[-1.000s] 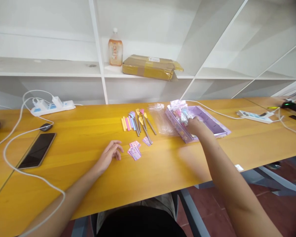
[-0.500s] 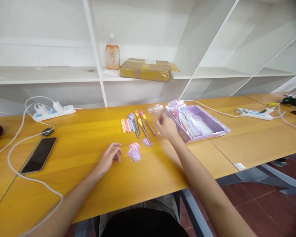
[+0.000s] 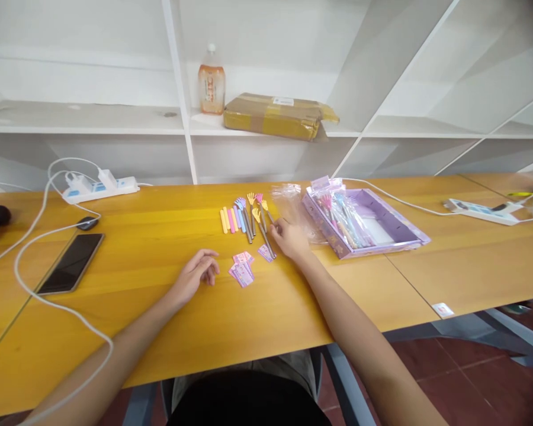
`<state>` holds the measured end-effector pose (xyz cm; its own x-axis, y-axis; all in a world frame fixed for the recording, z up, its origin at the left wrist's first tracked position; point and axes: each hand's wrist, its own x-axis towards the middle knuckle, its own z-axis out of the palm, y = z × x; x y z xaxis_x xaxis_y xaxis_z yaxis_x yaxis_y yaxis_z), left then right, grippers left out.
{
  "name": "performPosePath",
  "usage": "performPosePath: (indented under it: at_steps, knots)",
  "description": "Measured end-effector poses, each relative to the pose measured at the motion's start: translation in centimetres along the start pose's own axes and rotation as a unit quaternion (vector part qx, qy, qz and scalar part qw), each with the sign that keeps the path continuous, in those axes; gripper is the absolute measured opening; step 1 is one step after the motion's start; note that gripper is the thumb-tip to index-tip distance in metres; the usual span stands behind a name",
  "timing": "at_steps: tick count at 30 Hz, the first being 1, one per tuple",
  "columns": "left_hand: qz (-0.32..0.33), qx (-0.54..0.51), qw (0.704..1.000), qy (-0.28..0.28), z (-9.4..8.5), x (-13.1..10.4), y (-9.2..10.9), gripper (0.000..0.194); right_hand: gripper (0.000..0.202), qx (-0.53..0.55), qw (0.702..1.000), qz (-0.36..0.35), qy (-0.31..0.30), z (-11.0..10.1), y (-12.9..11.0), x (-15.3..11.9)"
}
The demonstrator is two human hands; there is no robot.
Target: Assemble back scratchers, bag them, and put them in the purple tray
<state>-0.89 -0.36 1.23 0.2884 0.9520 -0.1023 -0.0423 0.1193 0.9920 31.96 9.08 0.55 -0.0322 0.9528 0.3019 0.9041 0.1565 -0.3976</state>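
My right hand (image 3: 290, 238) is closed, its fingertips at the lower handle of a yellow hand-shaped back scratcher (image 3: 265, 206); the handle's end is hidden under them. To its left lie several more back scratchers (image 3: 251, 216) with purple, pink and yellow heads and dark metal stems. Beside these is a row of short coloured handle sleeves (image 3: 231, 219). My left hand (image 3: 199, 271) rests on the table, open with fingers loosely bent and nothing in them. Small pink-purple cards (image 3: 242, 274) lie between my hands, and another card (image 3: 265, 253) sits by a stem's end.
Right of my right hand stands a purple box (image 3: 411, 239) holding bagged back scratchers (image 3: 344, 222). Clear plastic bags (image 3: 293, 207) lie against its left side. A phone (image 3: 73, 263), white cable (image 3: 73, 324) and power strip (image 3: 101, 189) are at left; another strip (image 3: 482, 211) is at right.
My right hand has moved left and slightly down, away from the plastic bags and box, onto the rightmost back scratcher's handle. My left hand has hardly moved. The view has shifted slightly.
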Motion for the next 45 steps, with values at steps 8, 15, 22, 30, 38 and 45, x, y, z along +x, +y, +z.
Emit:
performPosePath:
  at_steps: [8, 15, 22, 30, 38, 45]
  knots:
    - [0.010, 0.043, 0.999, -0.014, 0.2, 0.0, 0.4, 0.030, 0.035, -0.092, 0.988, -0.125, 0.016, 1.1, -0.5, 0.6]
    - [0.002, 0.091, 0.995, 0.036, 0.6, 0.5, 0.3, 0.022, 0.015, -0.113, 0.992, -0.061, 0.002, 1.4, -1.2, 1.4]
    - [0.230, 0.526, 0.819, -0.020, -2.0, 9.8, 4.3, 0.052, 0.012, -0.064, 0.998, 0.019, -0.013, -0.3, -1.7, 1.1]
    - [0.154, 0.514, 0.843, -0.024, -3.2, 16.8, 3.8, 0.124, 0.005, 0.070, 0.996, 0.048, 0.029, -0.9, -0.6, 0.8]
    - [0.171, 0.538, 0.824, -0.046, -2.3, 18.5, 4.0, 0.122, 0.011, 0.173, 0.980, 0.036, 0.087, -1.1, 0.6, 1.2]
    - [0.184, 0.559, 0.808, -0.031, -2.2, 18.8, 3.6, 0.123, 0.014, 0.198, 0.975, 0.026, 0.099, -0.8, 0.7, 1.2]
